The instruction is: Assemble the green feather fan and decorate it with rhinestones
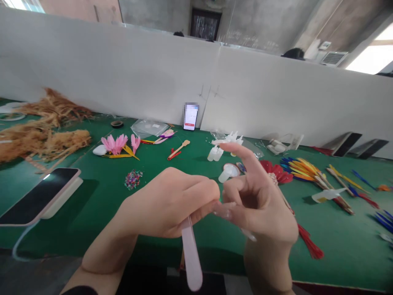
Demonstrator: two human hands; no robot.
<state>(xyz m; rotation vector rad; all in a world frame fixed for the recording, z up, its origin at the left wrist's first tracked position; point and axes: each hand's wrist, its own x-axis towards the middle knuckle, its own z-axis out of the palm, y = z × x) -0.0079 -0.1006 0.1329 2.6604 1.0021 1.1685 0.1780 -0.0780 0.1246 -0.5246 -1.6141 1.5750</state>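
Pale pink and flat, the stick (192, 258) juts from beneath the left hand (175, 200); from my remote seat, I judge that to be the relation that counts. Its long axis runs from that fist back toward the wearer, slanting slightly right, and its rounded free end shows past the front edge of the green counter (104, 196). I read the left grip as clamped on the stick's upper end, so that hand is the nearer one. Just to the right, the right hand (267, 209) brings its thumb up to the left fingertips, index finger raised; whether anything sits in that grip I cannot tell. As for writing, the propped phone (190, 116) shows a red bar and tiny text that I can't read, and faint marks on the far wall (245, 43) are illegible to me too.
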